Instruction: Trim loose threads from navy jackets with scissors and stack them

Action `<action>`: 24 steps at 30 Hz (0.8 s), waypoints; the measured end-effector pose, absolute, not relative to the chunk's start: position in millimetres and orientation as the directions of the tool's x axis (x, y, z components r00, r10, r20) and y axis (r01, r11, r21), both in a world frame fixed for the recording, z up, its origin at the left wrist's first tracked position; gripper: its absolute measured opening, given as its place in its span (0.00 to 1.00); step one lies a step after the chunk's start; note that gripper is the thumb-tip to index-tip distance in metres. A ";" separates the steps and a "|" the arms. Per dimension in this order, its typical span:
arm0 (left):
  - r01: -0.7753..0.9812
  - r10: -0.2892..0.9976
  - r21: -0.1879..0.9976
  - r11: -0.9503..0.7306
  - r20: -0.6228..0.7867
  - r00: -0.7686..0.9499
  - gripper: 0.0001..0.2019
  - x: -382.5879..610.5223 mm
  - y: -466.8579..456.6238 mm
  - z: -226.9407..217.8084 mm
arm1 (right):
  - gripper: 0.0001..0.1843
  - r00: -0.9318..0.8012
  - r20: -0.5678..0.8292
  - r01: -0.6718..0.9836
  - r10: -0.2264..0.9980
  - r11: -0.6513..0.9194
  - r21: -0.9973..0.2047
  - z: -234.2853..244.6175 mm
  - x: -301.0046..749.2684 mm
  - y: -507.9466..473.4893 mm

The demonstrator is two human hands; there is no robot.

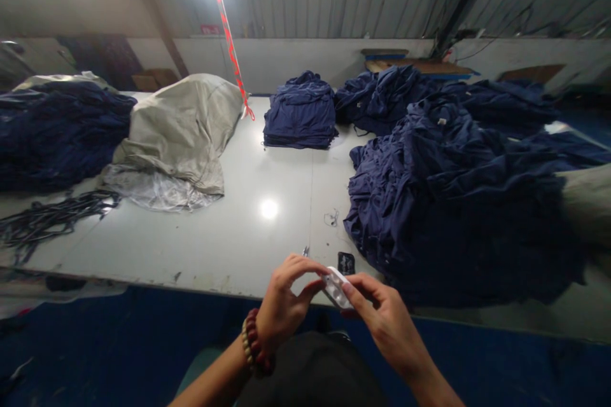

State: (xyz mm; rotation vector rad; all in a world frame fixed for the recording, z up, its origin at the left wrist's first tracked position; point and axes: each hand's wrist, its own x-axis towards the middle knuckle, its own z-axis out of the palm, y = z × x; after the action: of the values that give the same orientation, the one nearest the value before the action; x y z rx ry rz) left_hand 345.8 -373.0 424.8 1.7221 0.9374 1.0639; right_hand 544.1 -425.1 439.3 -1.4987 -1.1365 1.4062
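Note:
A small white case (338, 289) with rounded, shiny hollows is held above the table's front edge. It looks like an earbud case, but the blur hides its details. My right hand (382, 311) grips its right side, thumb on top and fingers beneath. At the case's upper left corner, the thumb and forefinger of my left hand (291, 289) pinch the edge. Whether a tiny part sits between those fingertips cannot be made out. Just behind the case lies a small black item with pale markings (346, 262). A small metal tool (306, 252) rests near my left fingers.
A large heap of navy garments (458, 203) covers the table's right side. Folded navy garments (300, 111) are stacked at the back. Leftward are a grey-beige cover (179, 127), a navy pile (57, 133) and dark cords (52, 219). A red-and-white strip (230, 44) hangs down.

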 end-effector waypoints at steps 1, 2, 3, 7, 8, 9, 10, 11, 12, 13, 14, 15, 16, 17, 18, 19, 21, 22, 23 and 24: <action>0.140 0.908 0.945 -0.297 0.234 0.347 0.05 348.3 -370.7 425.8 | 0.27 -0.019 -0.298 0.107 0.954 -0.295 -0.950 441.7 548.2 -423.1; 0.130 0.915 0.955 -0.266 0.208 0.345 0.05 350.7 -368.5 426.8 | 0.27 -0.029 -0.293 0.110 0.956 -0.289 -0.951 444.3 551.9 -421.2; 0.120 0.921 0.964 -0.236 0.182 0.344 0.05 353.3 -366.3 427.7 | 0.27 -0.036 -0.291 0.107 0.956 -0.286 -0.952 446.9 555.2 -419.3; 0.083 0.926 0.984 -0.160 0.121 0.358 0.05 364.6 -360.8 432.1 | 0.27 -0.040 -0.295 0.089 0.955 -0.290 -0.953 456.5 566.5 -412.8; 0.070 0.922 0.985 -0.159 0.122 0.369 0.05 367.2 -360.2 433.7 | 0.28 -0.044 -0.293 0.095 0.955 -0.288 -0.953 458.4 569.2 -411.6; 0.059 0.916 0.984 -0.165 0.131 0.380 0.05 369.4 -359.9 435.7 | 0.28 -0.048 -0.289 0.104 0.956 -0.283 -0.953 460.0 572.0 -410.6; 0.054 0.908 0.982 -0.181 0.146 0.393 0.06 371.3 -359.9 437.9 | 0.28 -0.053 -0.284 0.113 0.957 -0.277 -0.954 461.4 574.9 -409.8; 0.056 0.896 0.977 -0.206 0.166 0.411 0.06 372.9 -360.0 440.2 | 0.28 -0.057 -0.278 0.121 0.959 -0.270 -0.955 462.5 578.0 -409.3; 0.066 0.882 0.969 -0.238 0.187 0.434 0.06 374.3 -360.2 442.5 | 0.28 -0.062 -0.271 0.128 0.961 -0.262 -0.957 463.4 581.1 -408.9; 0.084 0.864 0.957 -0.276 0.209 0.458 0.07 375.4 -360.5 444.7 | 0.28 -0.069 -0.263 0.136 0.962 -0.252 -0.958 464.0 584.2 -408.8; 0.105 0.844 0.942 -0.318 0.231 0.484 0.07 376.5 -361.0 446.5 | 0.28 -0.077 -0.256 0.146 0.964 -0.243 -0.959 464.3 587.2 -408.8; 0.124 0.824 0.925 -0.360 0.252 0.508 0.08 377.7 -361.6 447.9 | 0.28 -0.085 -0.250 0.157 0.964 -0.235 -0.959 464.1 590.3 -408.9; 0.144 0.807 0.907 -0.396 0.268 0.526 0.08 379.0 -362.4 448.9 | 0.28 -0.092 -0.248 0.167 0.964 -0.230 -0.959 463.5 593.3 -409.1; 0.162 0.795 0.891 -0.424 0.280 0.538 0.09 380.4 -363.3 449.3 | 0.28 -0.097 -0.247 0.173 0.964 -0.229 -0.958 462.3 596.1 -409.2; 0.180 0.789 0.878 -0.444 0.288 0.543 0.09 382.0 -364.5 449.1 | 0.28 -0.097 -0.249 0.174 0.964 -0.230 -0.958 460.7 598.9 -409.3; 0.196 0.788 0.867 -0.457 0.293 0.541 0.09 383.8 -365.8 448.5 | 0.28 -0.093 -0.250 0.170 0.964 -0.232 -0.958 458.7 601.7 -409.3; 0.238 0.797 0.847 -0.476 0.301 0.524 0.08 387.6 -369.1 446.4 | 0.28 -0.097 -0.244 0.168 0.965 -0.226 -0.960 454.0 606.7 -409.2; 0.265 0.801 0.831 -0.489 0.308 0.513 0.08 389.7 -371.0 445.2 | 0.28 -0.102 -0.238 0.172 0.966 -0.219 -0.960 451.6 608.9 -409.1; 0.293 0.803 0.811 -0.507 0.321 0.502 0.09 391.9 -373.2 444.2 | 0.28 -0.105 -0.232 0.177 0.967 -0.211 -0.961 449.4 610.8 -409.2; 0.321 0.803 0.787 -0.527 0.337 0.492 0.09 394.4 -375.6 443.5 | 0.27 -0.105 -0.226 0.183 0.968 -0.205 -0.962 447.6 612.3 -409.2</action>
State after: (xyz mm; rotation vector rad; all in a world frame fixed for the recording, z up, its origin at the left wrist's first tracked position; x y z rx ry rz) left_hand 394.4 -375.6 443.5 2.0772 0.9206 0.9398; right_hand 612.3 -409.2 447.6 -1.4407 -1.3210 1.3810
